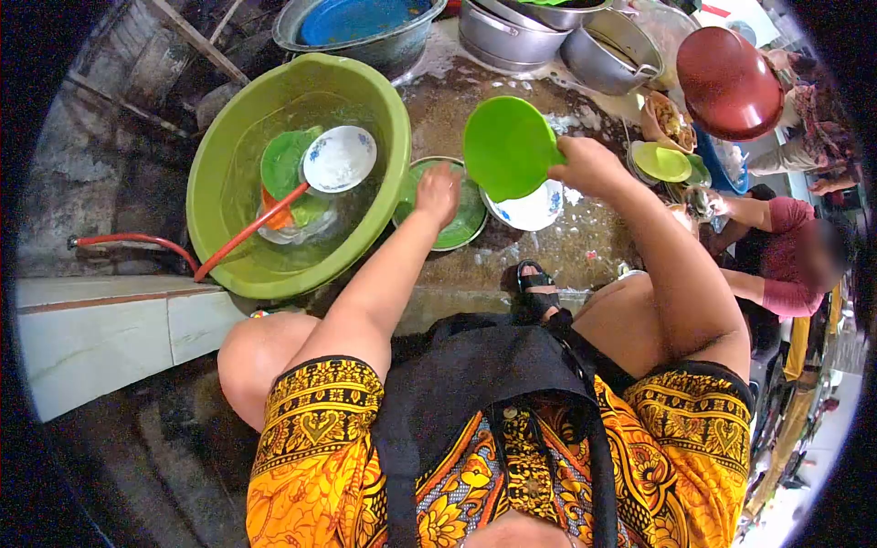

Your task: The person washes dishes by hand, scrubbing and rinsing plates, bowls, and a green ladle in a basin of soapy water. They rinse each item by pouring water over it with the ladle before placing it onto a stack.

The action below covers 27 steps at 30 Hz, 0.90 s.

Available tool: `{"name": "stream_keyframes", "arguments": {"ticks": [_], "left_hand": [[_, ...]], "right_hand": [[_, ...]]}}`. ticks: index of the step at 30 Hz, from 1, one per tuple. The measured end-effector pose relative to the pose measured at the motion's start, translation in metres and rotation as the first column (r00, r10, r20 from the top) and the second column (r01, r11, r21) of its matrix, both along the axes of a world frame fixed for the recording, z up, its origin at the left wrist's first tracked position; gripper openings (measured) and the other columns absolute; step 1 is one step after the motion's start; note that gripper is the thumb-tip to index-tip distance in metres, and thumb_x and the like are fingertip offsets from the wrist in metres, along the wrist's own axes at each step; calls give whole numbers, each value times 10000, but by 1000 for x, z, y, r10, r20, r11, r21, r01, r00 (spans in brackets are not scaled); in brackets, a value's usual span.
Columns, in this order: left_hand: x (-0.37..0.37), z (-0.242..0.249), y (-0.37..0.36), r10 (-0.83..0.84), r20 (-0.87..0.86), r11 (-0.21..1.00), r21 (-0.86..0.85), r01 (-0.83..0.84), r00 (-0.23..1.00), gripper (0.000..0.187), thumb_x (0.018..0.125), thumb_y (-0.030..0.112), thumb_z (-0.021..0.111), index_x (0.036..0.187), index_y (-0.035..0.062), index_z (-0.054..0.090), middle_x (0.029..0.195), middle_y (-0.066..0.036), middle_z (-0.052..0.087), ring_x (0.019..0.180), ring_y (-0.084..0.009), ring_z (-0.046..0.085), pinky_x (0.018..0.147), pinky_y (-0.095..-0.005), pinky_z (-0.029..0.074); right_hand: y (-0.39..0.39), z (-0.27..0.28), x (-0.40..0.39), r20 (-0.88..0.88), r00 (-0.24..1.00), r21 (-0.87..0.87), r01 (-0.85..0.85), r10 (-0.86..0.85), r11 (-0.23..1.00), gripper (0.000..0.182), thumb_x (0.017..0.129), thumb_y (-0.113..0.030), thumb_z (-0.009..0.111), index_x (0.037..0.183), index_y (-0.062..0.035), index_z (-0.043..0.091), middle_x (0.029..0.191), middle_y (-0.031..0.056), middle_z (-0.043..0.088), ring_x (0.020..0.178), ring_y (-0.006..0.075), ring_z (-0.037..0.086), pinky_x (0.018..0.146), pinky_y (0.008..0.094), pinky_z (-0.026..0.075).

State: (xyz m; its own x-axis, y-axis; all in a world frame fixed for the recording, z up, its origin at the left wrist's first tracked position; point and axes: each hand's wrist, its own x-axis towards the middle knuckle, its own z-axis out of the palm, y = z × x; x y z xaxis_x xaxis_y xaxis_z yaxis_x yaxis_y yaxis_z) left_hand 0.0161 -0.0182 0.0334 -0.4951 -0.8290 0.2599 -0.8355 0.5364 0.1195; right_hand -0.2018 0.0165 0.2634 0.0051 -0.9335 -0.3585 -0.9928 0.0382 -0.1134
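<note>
On the wet floor before my knees, my right hand (589,166) grips a green plate (508,146) by its rim, tilted up on edge, probably so wash water drains off. It is raised over a white plate (534,208) lying flat below. My left hand (438,194) presses down, fingers curled, inside a green bowl (461,224) just beside the white plate; whether it holds a sponge I cannot tell. Left of these, the large green basin (365,100) holds rinse water, with a white patterned dish (339,158) and an orange hose (242,235) in it.
</note>
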Motion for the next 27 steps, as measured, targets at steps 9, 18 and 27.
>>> {"name": "stream_keyframes", "arguments": {"ticks": [9, 18, 27], "left_hand": [[28, -186, -40, 343, 403, 652, 548, -524, 848, 349, 890, 189, 408, 1170, 36, 550, 1281, -197, 471, 1176, -320, 463, 925, -425, 416], [50, -271, -52, 110, 482, 833, 432, -346, 869, 349, 888, 216, 378, 1032, 38, 642, 1126, -163, 590, 1077, -307, 531, 949, -528, 323], [62, -357, -81, -112, 725, 876, 395, -276, 680, 318, 885, 142, 386, 1055, 85, 649, 1138, -104, 606, 1007, -278, 591, 891, -509, 399]], "right_hand": [[9, -3, 18, -54, 998, 37, -20, 22, 999, 347, 730, -291, 608, 951, -25, 598, 942, 193, 635, 887, 350, 615, 769, 436, 496], [10, -8, 10, 26, 998, 0, -50, 50, 999, 356, 733, -288, 612, 947, -11, 544, 867, 223, 612, 855, 389, 581, 744, 474, 458], [2, -13, 5, 2, 997, 15, -80, 80, 997, 340, 756, -275, 593, 975, -19, 553, 932, 200, 622, 890, 352, 602, 761, 450, 484]]}}
